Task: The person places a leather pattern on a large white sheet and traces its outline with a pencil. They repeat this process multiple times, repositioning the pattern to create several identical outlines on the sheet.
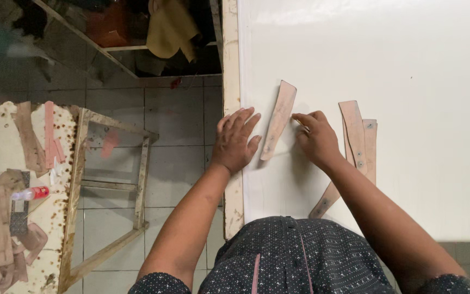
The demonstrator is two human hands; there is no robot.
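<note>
A long pink-tan leather strip (278, 118) lies flat on the white tabletop (409, 65), slanted toward the upper right. My left hand (236, 141) rests palm down at the table's left edge, fingers together, its fingertips against the strip's left side. My right hand (316, 139) sits just right of the strip, its fingers curled and pointing at the strip's right edge. Neither hand lifts anything. A small stack of similar strips (359, 139) with small metal rivets lies to the right, partly hidden under my right forearm.
The table has a worn wooden edge (230, 65). On the left stands a second, stained bench (6, 163) with leather scraps and a small bottle with a red cap (31, 193). A wooden frame (110, 190) stands on the tiled floor between them.
</note>
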